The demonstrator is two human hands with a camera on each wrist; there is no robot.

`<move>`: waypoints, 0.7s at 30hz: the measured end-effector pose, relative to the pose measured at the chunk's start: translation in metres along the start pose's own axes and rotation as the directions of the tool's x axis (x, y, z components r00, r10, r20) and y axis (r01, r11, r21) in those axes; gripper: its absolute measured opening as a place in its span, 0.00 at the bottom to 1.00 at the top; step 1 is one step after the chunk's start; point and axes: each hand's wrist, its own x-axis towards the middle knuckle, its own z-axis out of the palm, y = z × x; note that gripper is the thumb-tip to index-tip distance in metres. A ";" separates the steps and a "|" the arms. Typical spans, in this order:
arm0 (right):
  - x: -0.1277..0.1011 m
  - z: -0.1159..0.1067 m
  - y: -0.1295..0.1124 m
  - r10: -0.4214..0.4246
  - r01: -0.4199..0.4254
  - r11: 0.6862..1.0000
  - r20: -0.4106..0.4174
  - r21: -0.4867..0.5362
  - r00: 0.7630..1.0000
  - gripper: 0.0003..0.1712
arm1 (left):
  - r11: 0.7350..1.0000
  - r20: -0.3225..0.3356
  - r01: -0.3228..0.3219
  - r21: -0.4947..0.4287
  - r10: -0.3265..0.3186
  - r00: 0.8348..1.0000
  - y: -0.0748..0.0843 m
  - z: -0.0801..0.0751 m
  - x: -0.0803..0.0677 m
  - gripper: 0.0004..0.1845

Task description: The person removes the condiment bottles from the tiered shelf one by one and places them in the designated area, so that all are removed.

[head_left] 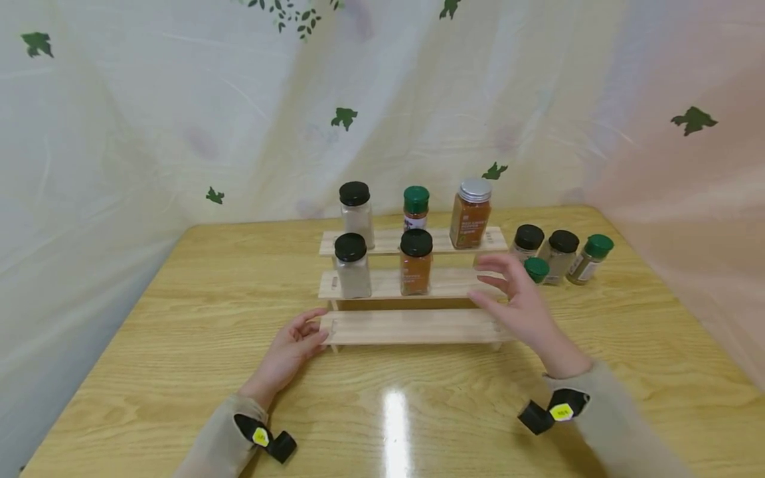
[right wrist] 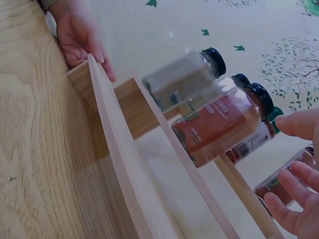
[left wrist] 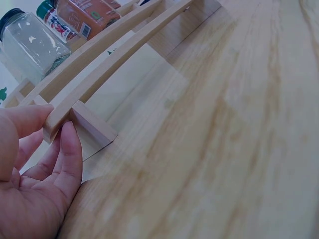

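Observation:
A three-step wooden spice rack (head_left: 412, 326) stands on the table. My left hand (head_left: 289, 348) pinches the left end of its lowest step, thumb above and fingertips below in the left wrist view. My right hand (head_left: 521, 307) is held by the right end of the middle step, fingers spread and nothing between them. On the middle step are a pale spice jar (head_left: 354, 275) and an orange-red spice jar (head_left: 415, 273), both black-lidded. The top step carries another black-lidded pale jar (head_left: 358, 222), a small green-capped bottle (head_left: 416, 216) and a silver-lidded red spice jar (head_left: 470, 224).
Right of the rack, several spice jars are grouped on the wooden table (head_left: 227, 285), among them a black-lidded jar (head_left: 558, 255) and a green-capped jar (head_left: 588, 260). A pale curtain (head_left: 257, 133) with leaf prints hangs behind the table.

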 end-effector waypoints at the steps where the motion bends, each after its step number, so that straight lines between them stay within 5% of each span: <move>1: 0.001 0.002 -0.001 0.006 -0.006 1.000 0.002 -0.003 1.000 0.30 | 1.000 -0.002 0.001 0.001 -0.001 1.000 0.000 0.000 0.000 0.28; 21: 0.031 0.042 -0.010 0.096 -0.093 0.988 0.017 -0.123 0.995 0.38 | 1.000 0.002 0.012 -0.007 -0.012 1.000 0.001 0.000 0.001 0.28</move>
